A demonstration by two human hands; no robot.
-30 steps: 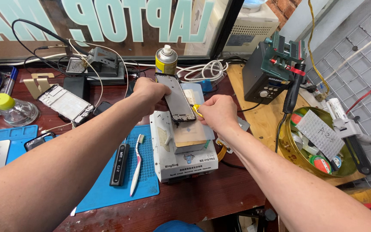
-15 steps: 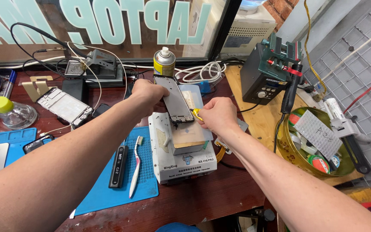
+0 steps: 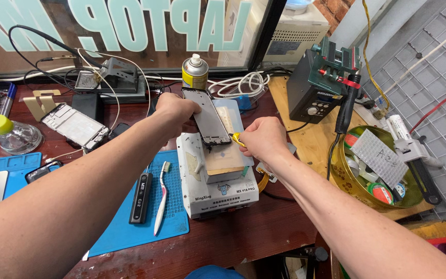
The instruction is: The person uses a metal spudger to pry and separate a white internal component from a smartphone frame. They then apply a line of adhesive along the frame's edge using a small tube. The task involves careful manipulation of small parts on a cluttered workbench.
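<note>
Toothbrush [image 3: 161, 198] on blue mat [image 3: 130, 232]; spray can [image 3: 195, 72]; possibly solder station [image 3: 313, 93].

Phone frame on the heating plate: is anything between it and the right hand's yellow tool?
Nothing visible. The right hand puts the yellow tool at the phone frame edge; the left hand grips the far side.

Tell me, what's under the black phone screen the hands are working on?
The phone screen lies tilted on a white heating machine with a tan plate on top. The left hand steadies it; the right hand pokes a yellow tool at its edge. Directly beneath is hidden.
</note>
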